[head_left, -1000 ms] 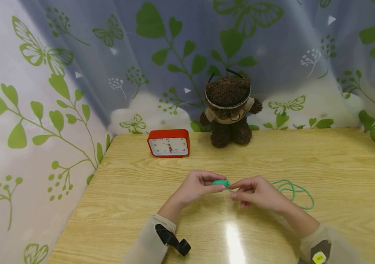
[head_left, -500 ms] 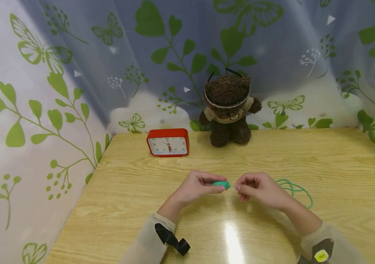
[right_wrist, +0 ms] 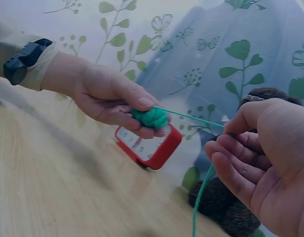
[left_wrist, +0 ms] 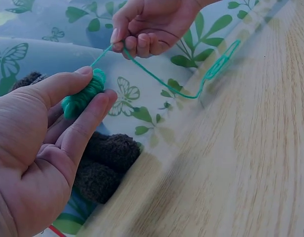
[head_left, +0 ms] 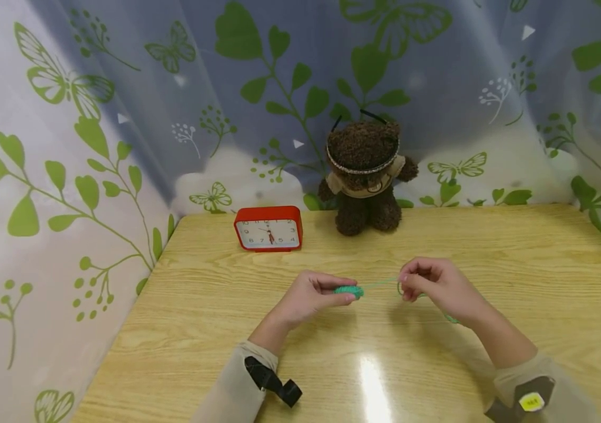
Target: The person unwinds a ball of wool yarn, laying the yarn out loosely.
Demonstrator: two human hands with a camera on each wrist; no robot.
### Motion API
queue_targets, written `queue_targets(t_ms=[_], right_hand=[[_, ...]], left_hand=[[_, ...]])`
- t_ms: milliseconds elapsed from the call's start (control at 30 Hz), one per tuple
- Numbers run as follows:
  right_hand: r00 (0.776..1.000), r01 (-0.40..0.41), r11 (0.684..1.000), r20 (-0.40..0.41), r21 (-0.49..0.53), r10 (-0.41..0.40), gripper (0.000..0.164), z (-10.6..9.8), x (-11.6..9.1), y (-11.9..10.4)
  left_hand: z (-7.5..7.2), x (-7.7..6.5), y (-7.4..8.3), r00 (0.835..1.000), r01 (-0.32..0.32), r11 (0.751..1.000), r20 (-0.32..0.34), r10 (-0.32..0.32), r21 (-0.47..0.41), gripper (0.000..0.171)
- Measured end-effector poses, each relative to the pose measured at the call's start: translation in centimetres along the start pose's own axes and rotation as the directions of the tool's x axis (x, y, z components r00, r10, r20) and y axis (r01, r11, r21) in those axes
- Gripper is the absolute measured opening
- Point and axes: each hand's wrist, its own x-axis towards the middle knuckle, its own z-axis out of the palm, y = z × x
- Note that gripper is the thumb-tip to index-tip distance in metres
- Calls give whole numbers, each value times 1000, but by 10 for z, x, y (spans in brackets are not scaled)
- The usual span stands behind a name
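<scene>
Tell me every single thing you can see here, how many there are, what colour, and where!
Yarn bundle: one, green, in the left hand
Loose yarn: one strand, green, from the bundle through the right hand's fingers and beyond
Clock: one, red with a white face, on the table, left of the bear
Bear: one, dark brown, at the back of the table
Bear's clothes: beige, on its body
Sparkly band: one, silvery, round the bear's head
Table: one, light wood, under the hands
Patterned cloth: white and blue with green leaves and butterflies, behind and left
Wrist straps: two, black, one per sleeve
Sleeves: two, beige, on the arms
Hands: two, above the table
</scene>
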Motion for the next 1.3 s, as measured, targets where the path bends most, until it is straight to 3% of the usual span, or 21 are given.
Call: queue_targets(t_ms=[233,633,1033,1300], right_hand=[[1000,-14,999,7,-42,14,24,-16,-4,-3],[993,14,998,-113,-58,-21,18,-52,-12,-5],[993,-9,996,-121,-86,-2,18,-59,-14,-3],[991,-36,996,-130,-82,25,18,-64,-14,0]], left_hand=[[-2,-1,3,1000,-6,1000,-1,6,2,35],[-3,-3,5,1000,-17,1000,7,16,23,39],[-3,-2,4,1000,-21,999,-21,20,-26,35],[-4,-1,2,999,-22,1000,-37,21,-5,34]])
